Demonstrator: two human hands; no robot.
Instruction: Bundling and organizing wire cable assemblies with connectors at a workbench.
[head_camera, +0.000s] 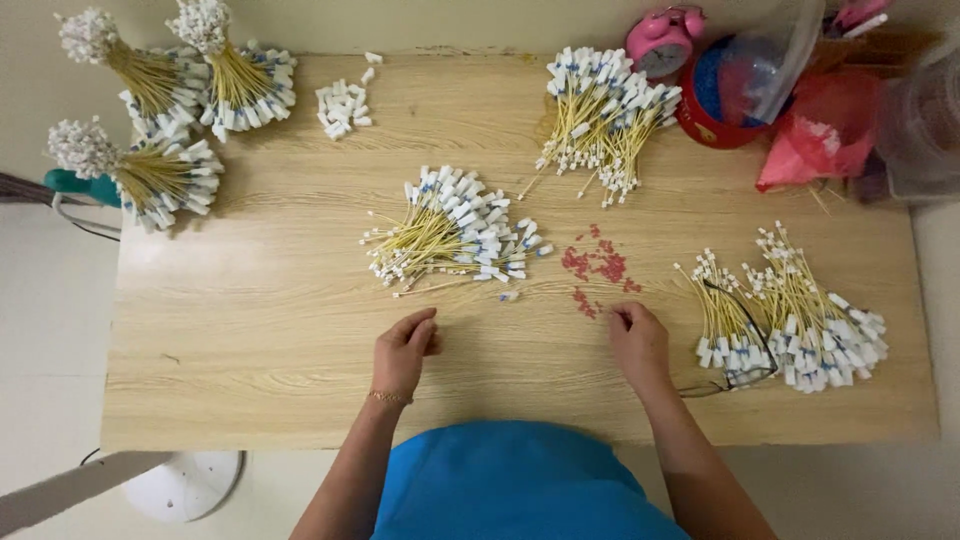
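My left hand (404, 350) rests on the wooden table (280, 330) with fingers curled, just below a loose pile of yellow wires with white connectors (452, 232). One single wire (455, 283) lies in front of that pile. My right hand (638, 342) sits fingers down beside a scatter of small red pieces (598, 268), its fingertips pinched near the lowest ones. Whether either hand holds something small I cannot tell. Right of my right hand lie two more wire bundles (800, 320).
Three tied wire bundles (165, 110) stand at the far left, a heap of loose white connectors (343, 105) behind them. Another wire pile (605, 115) lies at the back. A pink alarm clock (663, 38), a red tub (722, 95) and plastic bags (825, 130) crowd the back right.
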